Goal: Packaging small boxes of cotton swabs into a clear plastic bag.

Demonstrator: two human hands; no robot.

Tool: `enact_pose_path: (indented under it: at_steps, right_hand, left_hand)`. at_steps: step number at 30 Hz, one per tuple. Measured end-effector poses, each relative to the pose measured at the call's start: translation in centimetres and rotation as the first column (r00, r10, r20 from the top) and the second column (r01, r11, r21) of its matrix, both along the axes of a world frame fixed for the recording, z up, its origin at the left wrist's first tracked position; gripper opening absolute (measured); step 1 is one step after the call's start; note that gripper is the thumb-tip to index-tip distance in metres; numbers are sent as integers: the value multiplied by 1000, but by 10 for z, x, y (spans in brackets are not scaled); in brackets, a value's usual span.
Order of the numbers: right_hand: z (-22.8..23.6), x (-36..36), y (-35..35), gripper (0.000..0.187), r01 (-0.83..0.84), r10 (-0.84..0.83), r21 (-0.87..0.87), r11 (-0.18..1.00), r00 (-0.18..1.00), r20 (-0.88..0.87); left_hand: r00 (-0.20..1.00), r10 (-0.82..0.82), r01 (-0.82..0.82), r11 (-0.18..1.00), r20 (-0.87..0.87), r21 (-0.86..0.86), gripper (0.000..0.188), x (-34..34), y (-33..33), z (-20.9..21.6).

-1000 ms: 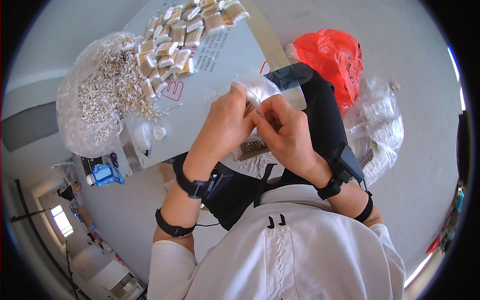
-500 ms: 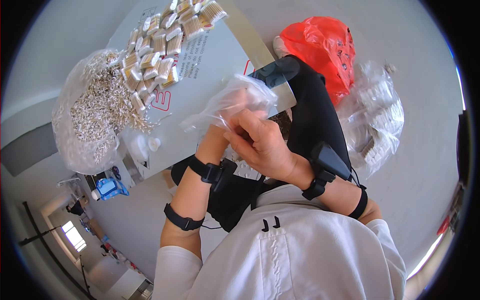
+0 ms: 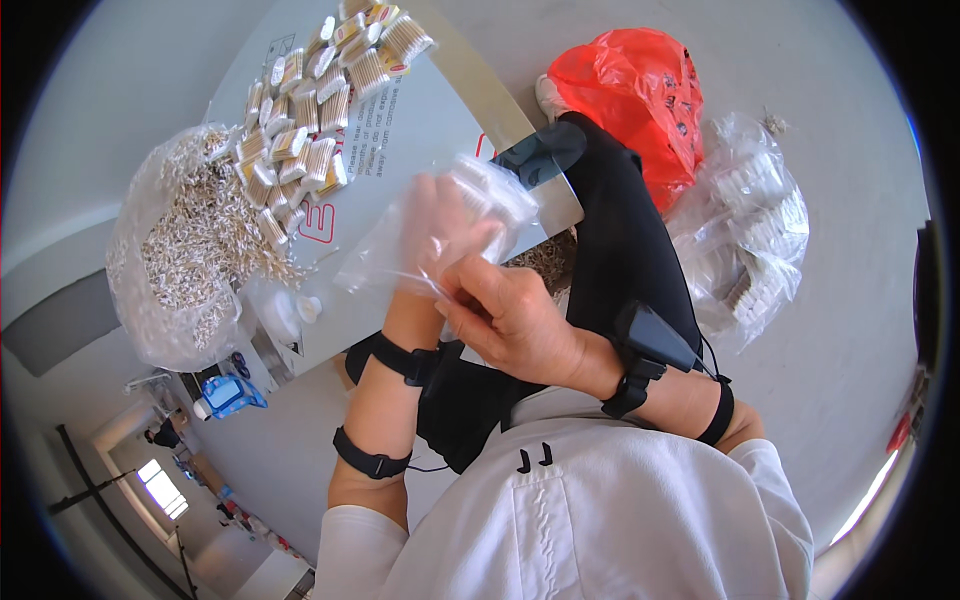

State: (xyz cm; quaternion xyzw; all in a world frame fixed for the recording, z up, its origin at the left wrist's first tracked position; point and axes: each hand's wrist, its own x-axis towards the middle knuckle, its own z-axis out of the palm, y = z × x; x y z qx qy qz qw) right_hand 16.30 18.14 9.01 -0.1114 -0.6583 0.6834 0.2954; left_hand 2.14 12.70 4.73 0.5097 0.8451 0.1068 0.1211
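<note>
A clear plastic bag (image 3: 375, 255) covers my left hand (image 3: 438, 225), which reaches inside it. Through the film its thumb looks stretched apart from the other fingers, so the hand seems open, though the plastic blurs it. White-tipped packs of cotton swabs (image 3: 490, 192) lie in the bag just beyond these fingers. My right hand (image 3: 515, 315) is closed in a pinch on the bag's near edge, by my left wrist. Many small packs of cotton swabs (image 3: 320, 150) are strewn over the far left of the table (image 3: 385, 190).
A large clear bag (image 3: 130, 270) of loose cotton swabs (image 3: 200, 240) stands at the table's left side. On the floor to the right are a red plastic bag (image 3: 625, 105) and a clear bag of white packs (image 3: 745, 225). A blue package (image 3: 230, 393) lies at lower left.
My left hand and the bag have shifted slightly left, and the fingers show more spread through the film. The swab packs inside show more plainly. My right hand still pinches the edge.
</note>
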Motion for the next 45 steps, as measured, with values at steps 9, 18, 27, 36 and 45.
enact_pose_path:
  at_steps: [9, 18, 27, 36, 45]
  right_hand:
    - [-1, -1, 0, 11, -67, 68, -68, 995, 998, 14]
    - [4, -1, 1, 11, -96, 102, -157, 983, 994, 30]
    - [5, -3, -3, 11, -61, 62, -198, 978, 998, 0]
    - [9, -5, -2, 13, -80, 76, -186, 979, 997, -26]
    - [6, -12, -1, 13, -61, 59, -217, 974, 998, -15]
  left_hand:
    - [707, 196, -436, 878, 680, 199, 47, -11, -5, -46]
    - [926, -49, -49, 967, 375, 249, 36, -12, 3, -4]
    - [960, -271, 278, 954, 76, -112, 23, -8, 9, 15]
    - [938, -311, 328, 939, 153, -104, 45, -19, 7, 7]
    - [931, -153, 162, 987, 331, -1, 39, -8, 28, 20]
